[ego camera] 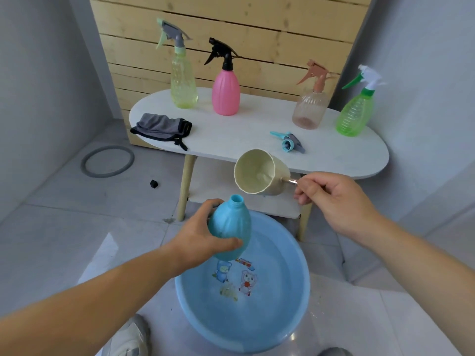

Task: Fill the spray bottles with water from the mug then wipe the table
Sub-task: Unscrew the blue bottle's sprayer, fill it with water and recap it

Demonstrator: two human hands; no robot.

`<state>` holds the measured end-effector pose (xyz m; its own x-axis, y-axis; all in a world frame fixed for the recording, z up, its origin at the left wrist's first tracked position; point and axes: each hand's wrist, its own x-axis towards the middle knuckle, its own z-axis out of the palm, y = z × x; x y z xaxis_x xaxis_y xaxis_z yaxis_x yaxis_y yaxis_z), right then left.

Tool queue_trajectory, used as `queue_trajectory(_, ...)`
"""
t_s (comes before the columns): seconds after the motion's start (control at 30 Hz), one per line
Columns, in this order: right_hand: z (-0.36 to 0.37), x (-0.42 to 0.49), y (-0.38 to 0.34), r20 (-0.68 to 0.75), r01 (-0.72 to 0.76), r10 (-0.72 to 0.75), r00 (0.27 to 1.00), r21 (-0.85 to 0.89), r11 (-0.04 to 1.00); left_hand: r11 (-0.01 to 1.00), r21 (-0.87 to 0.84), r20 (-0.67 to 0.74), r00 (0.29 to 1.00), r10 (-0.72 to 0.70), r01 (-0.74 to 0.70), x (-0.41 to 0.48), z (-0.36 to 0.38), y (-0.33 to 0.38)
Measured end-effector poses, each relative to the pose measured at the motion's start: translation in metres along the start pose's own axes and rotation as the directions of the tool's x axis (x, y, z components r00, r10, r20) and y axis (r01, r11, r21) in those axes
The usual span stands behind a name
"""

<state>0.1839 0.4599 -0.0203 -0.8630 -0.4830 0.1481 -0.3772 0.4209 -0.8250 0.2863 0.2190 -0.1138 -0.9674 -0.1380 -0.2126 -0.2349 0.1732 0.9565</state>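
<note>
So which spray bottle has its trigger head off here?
The blue bottle gripped by the left hand over the basin: its neck is open, while the four on the table keep their heads.

Soft, even daylight keeps everything bright; it comes perhaps from behind me. Only a faint shadow sits under the table (231, 129). The glossy floor (108, 247) throws pale glare beside the basin (288, 291). The wide lens bows the walls (38, 86) at the edges, and fine detail looks slightly smeared.
</note>
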Motion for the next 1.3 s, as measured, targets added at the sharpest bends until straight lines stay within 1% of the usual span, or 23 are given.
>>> queue_trajectory(0.23,-0.0008,-0.0073,-0.005,-0.022,0.107,-0.109,0.994,-0.092,0.99,1.0,-0.003,0.014,1.0,0.016,-0.016,0.0,0.0025,0.0037)
queue_trajectory(0.53,-0.0016,-0.0083,-0.0058,-0.008,0.172,-0.176,0.984,-0.162,0.972,1.0,-0.018,0.012,1.0,0.016,-0.016,0.0033,0.0032,0.0015)
queue_trajectory(1.3,-0.0018,-0.0015,0.0001,0.0,0.321,-0.329,0.944,-0.222,0.921,1.0,-0.023,0.004,1.0,0.019,-0.019,0.0055,0.0032,0.0005)
